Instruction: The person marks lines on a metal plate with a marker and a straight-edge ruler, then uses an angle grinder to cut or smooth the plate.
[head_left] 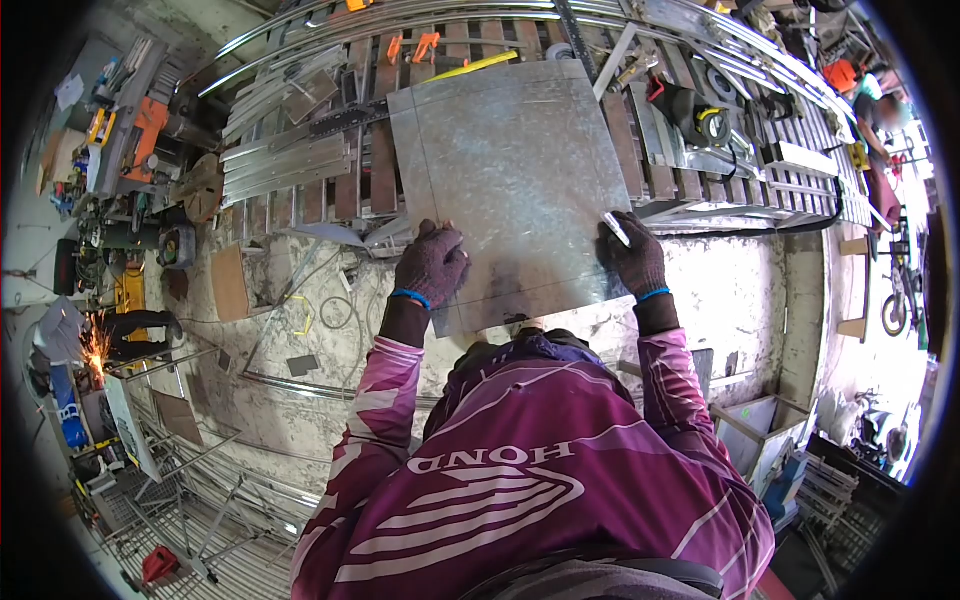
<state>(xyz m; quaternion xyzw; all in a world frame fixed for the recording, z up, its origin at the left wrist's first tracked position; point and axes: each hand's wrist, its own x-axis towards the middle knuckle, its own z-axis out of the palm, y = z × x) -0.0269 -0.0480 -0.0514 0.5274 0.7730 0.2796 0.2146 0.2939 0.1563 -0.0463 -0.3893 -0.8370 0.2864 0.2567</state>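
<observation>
Sheet metal (510,170) lies straight ahead of the wearer, flat across the slatted surface (383,185), its longer axis running from the far side towards the body and leaning a little. Its near end juts past the near edge of the surface and hangs over the floor (700,280). The left hand (432,265) is clamped on the sheet's left edge; the right hand (635,258) is closed on the right edge, roughly level with it, so the sheet lies between and beyond them and neither is clearly nearer. A slim white stick (616,229) sits in the right grip, perhaps a marker, though it is too small to be sure.

Towards the surface's left end lie pale metal strips (285,170), with a dark bar (348,118) reaching to the sheet's left side. Near the far edge, orange tools (428,46) and a yellow strip (475,66) lie just beyond the sheet; a black-and-yellow tool (712,125) rests towards the right end.

Out in the room, a person (60,330) works at the left amid bright sparks (95,345), and a two-wheeler (894,310) stands far to the right.
</observation>
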